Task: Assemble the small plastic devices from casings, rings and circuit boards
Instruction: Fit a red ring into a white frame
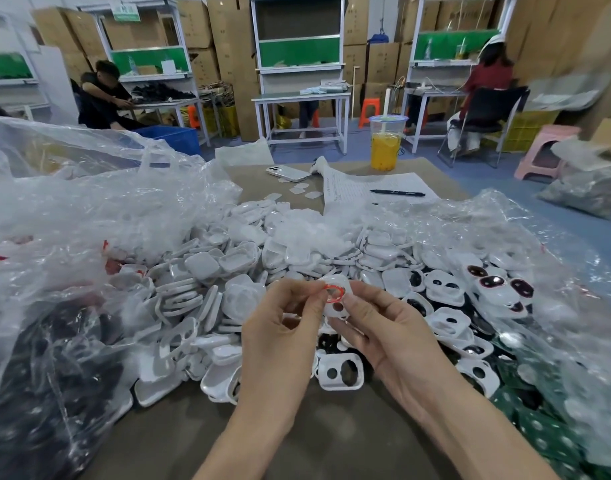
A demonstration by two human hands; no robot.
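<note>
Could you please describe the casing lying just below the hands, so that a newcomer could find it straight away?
Start at the big heap of white casings covering the table, then drop to its near edge, just below the left hand and right hand. There the lone casing lies flat, hollow side up. Unlike its neighbours, it shows two open holes, one round, one larger.

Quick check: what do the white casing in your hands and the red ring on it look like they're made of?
White casing: looks like glossy moulded plastic, with smooth rounded edges and clean cut-out holes. Red ring: thin and slightly uneven in outline, so probably soft rubber or silicone, though too small to be sure.
</note>
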